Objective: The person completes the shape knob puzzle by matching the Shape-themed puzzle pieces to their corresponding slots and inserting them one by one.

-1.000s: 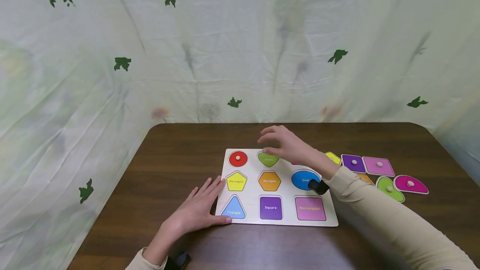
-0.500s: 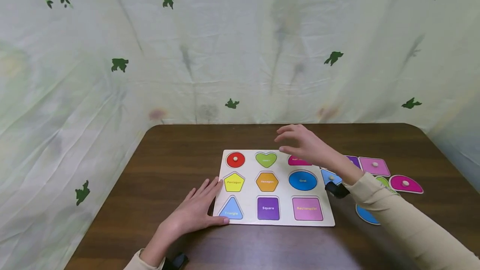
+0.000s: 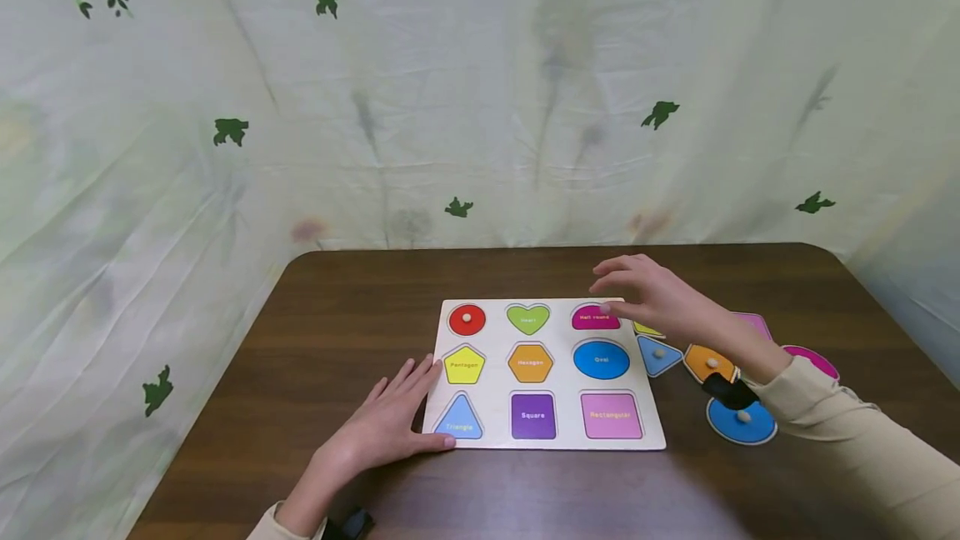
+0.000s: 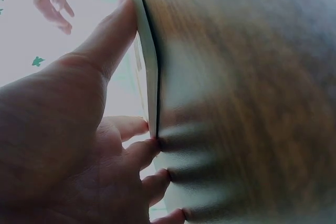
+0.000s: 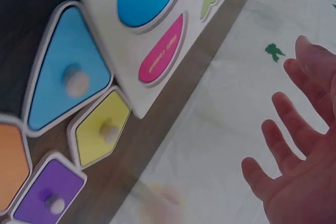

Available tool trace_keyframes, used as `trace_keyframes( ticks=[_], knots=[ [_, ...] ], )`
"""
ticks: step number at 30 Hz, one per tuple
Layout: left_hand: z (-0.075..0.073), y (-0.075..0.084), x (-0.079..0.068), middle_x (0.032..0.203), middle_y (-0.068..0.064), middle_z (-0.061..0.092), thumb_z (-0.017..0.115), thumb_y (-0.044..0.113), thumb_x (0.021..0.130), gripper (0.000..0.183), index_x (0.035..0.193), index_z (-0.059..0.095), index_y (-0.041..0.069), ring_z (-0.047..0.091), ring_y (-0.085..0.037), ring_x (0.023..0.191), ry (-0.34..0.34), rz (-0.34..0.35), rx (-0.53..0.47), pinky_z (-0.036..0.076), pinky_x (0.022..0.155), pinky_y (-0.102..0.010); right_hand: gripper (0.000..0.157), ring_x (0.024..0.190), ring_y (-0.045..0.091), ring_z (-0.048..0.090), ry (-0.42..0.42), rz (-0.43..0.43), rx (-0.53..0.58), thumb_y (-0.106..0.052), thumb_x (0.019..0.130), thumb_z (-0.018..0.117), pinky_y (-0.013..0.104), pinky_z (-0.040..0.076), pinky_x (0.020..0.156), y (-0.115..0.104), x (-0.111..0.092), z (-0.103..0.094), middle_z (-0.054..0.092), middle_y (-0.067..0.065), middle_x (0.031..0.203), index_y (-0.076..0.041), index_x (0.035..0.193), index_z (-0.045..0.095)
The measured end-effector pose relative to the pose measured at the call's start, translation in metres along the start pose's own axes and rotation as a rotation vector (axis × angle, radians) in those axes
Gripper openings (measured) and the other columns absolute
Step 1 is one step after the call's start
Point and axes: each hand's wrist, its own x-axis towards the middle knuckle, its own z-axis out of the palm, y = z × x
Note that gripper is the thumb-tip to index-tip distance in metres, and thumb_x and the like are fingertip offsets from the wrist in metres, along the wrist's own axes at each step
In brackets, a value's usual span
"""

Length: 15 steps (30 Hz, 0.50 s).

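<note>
A white shape puzzle board (image 3: 495,407) lies on the brown table, its recesses coloured and printed with shape names. In its far left corner sits a red circle piece (image 3: 467,329) with a knob. My left hand (image 3: 382,427) rests along the board's left edge, thumb at the near corner and fingers spread on the table beside it. My right hand (image 3: 648,294) hovers over the far right corner, fingers loosely bent and holding nothing. Beneath and beside its wrist lie a blue triangle piece (image 3: 656,365), a yellow pentagon piece (image 5: 92,137) and an orange hexagon piece (image 3: 701,365).
Right of the board are more knobbed pieces: a blue oval (image 3: 727,423), a magenta half round (image 3: 817,359), a pink rectangle (image 3: 756,322) and a purple square (image 5: 42,190). The right forearm partly covers them. A patterned cloth (image 3: 487,107) hangs behind the table's far edge.
My right hand has moved right across the board's far edge, from over the heart recess to the far right corner. The left hand stays in place; the view has shifted slightly.
</note>
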Motion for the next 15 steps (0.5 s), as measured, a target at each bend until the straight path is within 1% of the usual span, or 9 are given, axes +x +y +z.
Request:
trace_keyframes(
  ticks=[6, 10, 15],
  knots=[
    [0.000, -0.001, 0.001, 0.162, -0.005, 0.023, 0.074, 0.066, 0.074, 0.107, 0.156, 0.029, 0.013, 0.013, -0.032, 0.149, 0.004, 0.005, 0.013, 0.014, 0.114, -0.062, 0.026, 0.123, 0.035, 0.046, 0.014, -0.002, -0.021, -0.013, 0.087, 0.076, 0.058, 0.045, 0.094, 0.007, -0.014, -0.011, 0.057, 0.010, 0.131, -0.014, 0.113, 0.072],
    [0.001, -0.002, 0.001, 0.162, -0.005, 0.023, 0.074, 0.066, 0.074, 0.107, 0.156, 0.029, 0.013, 0.013, -0.032, 0.149, 0.005, 0.000, 0.012, 0.014, 0.113, -0.062, 0.026, 0.123, 0.035, 0.046, 0.017, 0.023, -0.017, -0.015, 0.087, 0.076, 0.058, 0.046, 0.093, 0.009, -0.023, -0.016, 0.057, 0.011, 0.131, -0.014, 0.114, 0.072],
    [0.002, -0.001, 0.001, 0.162, -0.006, 0.023, 0.074, 0.066, 0.073, 0.107, 0.156, 0.030, 0.013, 0.014, -0.033, 0.148, 0.004, -0.007, 0.007, 0.013, 0.113, -0.063, 0.025, 0.124, 0.033, 0.045, 0.012, 0.055, 0.009, -0.019, 0.090, 0.074, 0.056, 0.047, 0.092, 0.012, -0.037, -0.024, 0.056, 0.008, 0.133, -0.018, 0.114, 0.072]
  ],
)
